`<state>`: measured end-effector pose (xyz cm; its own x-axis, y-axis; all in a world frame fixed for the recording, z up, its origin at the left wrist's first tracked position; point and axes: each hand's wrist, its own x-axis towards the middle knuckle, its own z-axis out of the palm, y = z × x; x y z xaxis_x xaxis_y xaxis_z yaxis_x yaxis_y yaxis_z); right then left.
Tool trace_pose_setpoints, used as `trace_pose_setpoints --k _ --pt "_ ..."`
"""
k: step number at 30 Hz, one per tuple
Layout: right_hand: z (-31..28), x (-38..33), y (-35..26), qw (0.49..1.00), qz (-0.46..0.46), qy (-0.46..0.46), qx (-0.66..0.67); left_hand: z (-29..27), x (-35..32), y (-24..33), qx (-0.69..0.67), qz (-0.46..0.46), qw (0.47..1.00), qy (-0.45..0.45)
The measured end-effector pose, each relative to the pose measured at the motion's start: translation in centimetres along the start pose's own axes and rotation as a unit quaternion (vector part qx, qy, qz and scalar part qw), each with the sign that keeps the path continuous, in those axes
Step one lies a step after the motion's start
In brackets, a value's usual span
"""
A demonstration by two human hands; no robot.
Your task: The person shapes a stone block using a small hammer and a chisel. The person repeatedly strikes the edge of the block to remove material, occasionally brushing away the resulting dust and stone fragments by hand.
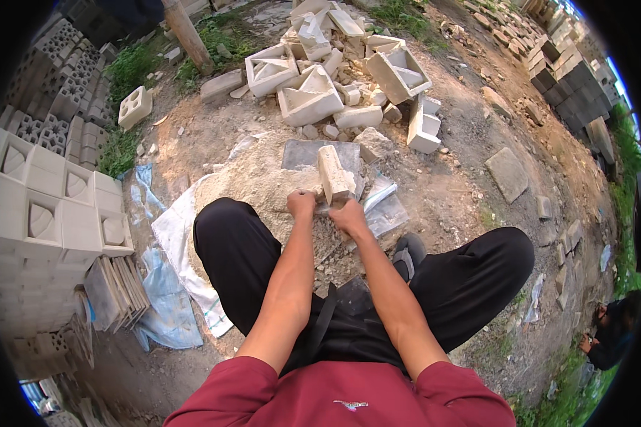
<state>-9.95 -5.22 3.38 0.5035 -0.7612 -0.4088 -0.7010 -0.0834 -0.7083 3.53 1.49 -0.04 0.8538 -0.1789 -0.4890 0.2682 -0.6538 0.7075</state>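
A cream-coloured block, long and narrow with a browner near end, stands before me by a dark flat slab. My left hand is closed in a fist just left of the block's near end, over pale sand. Against that near end, my right hand is closed too, its fingers turned inward. Something thin and greyish shows between the two hands; its kind cannot be made out. A heap of pale sand lies to the left on a white sack.
Broken cream blocks pile up ahead. Stacked pale blocks rise at left, near leaning thin boards and a blue sheet. Clear plastic lies right of the slab. Grey blocks stand far right; another person is at the right edge.
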Motion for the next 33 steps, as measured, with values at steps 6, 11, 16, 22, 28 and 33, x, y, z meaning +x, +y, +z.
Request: trace_pose_setpoints --k 6,11,16,22,28,33 --pt "-1.3 0.6 -1.6 0.981 -0.083 0.100 0.146 0.5 -0.2 -0.1 0.029 0.037 0.998 0.034" --pt "0.5 -1.2 0.2 0.995 -0.048 0.050 0.066 1.1 1.1 -1.0 -0.011 0.002 1.000 0.001" --pt "-0.9 0.2 -1.6 0.997 -0.005 -0.065 -0.036 1.5 1.4 -1.6 0.008 0.006 1.000 0.013" --pt "-0.5 -0.8 -2.0 0.992 -0.090 0.050 0.074 1.9 0.9 -2.1 0.003 0.061 0.997 0.043" --pt "0.3 0.0 0.1 0.998 -0.055 0.034 -0.006 1.8 1.0 -1.2 0.023 0.097 0.994 0.049" --pt "-1.0 0.5 -1.5 0.998 -0.053 0.016 -0.024 1.1 -1.1 -0.8 0.027 0.136 0.990 0.029"
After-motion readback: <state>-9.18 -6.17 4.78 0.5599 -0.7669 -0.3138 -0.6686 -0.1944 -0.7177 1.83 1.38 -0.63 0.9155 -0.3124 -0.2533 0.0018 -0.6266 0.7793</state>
